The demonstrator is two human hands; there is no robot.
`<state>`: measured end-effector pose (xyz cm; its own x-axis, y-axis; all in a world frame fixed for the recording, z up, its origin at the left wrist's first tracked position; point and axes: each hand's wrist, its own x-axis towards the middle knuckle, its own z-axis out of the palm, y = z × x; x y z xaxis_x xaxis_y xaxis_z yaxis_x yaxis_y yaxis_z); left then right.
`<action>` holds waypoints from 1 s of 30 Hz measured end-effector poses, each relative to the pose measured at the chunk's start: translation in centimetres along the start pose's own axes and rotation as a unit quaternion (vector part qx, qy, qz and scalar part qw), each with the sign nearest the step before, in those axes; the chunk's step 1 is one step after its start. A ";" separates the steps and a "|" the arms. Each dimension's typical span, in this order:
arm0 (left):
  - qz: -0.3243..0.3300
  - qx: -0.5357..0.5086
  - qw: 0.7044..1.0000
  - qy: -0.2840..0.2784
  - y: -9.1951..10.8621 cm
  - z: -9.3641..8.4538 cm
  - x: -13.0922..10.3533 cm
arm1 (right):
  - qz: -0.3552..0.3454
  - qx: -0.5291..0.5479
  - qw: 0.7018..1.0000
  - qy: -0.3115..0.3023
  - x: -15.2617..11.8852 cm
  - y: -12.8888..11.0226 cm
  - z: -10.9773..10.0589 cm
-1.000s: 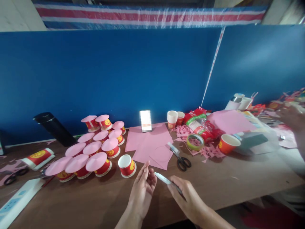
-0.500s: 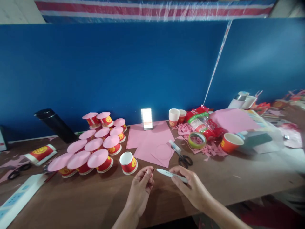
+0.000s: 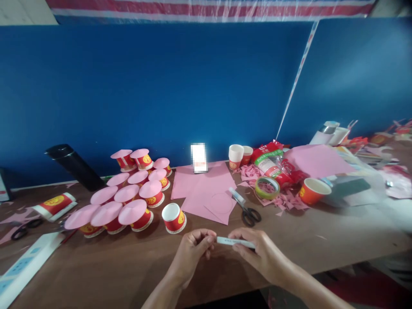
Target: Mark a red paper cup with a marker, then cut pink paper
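My right hand [image 3: 255, 251] grips a white marker pen [image 3: 230, 243] by its rear part, tip pointing left. The pinched fingers of my left hand [image 3: 199, 249] meet the tip end of the pen; the small dark cap they held is now hidden by them. Just beyond my hands stands an upright red paper cup [image 3: 174, 219] with a white inside. Behind the pen lie pink paper sheets [image 3: 196, 201], one with a circle drawn on it. Black-handled scissors [image 3: 249, 214] rest to the right of the sheets.
Several red cups topped with pink paper discs [image 3: 133, 212] stand at the left, near a black bottle [image 3: 75, 167]. A white power strip [image 3: 28, 268] lies front left. To the right are a tape roll [image 3: 267, 189], pink scraps, a red bag [image 3: 270, 161] and an orange cup [image 3: 313, 191].
My left hand has moved right with the small dark cap, closing the gap to the marker pen's tip. My right hand still holds the pen, in nearly the same place.
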<state>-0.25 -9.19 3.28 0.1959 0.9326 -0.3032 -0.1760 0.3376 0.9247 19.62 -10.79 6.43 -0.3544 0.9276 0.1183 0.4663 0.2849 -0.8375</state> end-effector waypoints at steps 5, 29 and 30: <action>0.039 0.054 0.998 -0.004 0.3 0.5 -0.4 | 0.037 0.016 0.999 0.009 -1.0 0.2 1.3; 0.247 0.297 0.922 0.023 -1.7 0.4 4.2 | -0.025 -0.431 0.893 0.131 6.4 6.9 -2.2; 0.249 0.300 0.921 0.019 -1.7 0.4 4.2 | -0.051 -0.417 0.901 0.111 6.6 6.6 -1.8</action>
<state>1.22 -5.87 0.46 0.1982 0.9605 0.1954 0.3320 -0.2534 0.9086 21.81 -2.41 2.62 -0.3030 0.8851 0.3532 0.9196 0.3688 -0.1352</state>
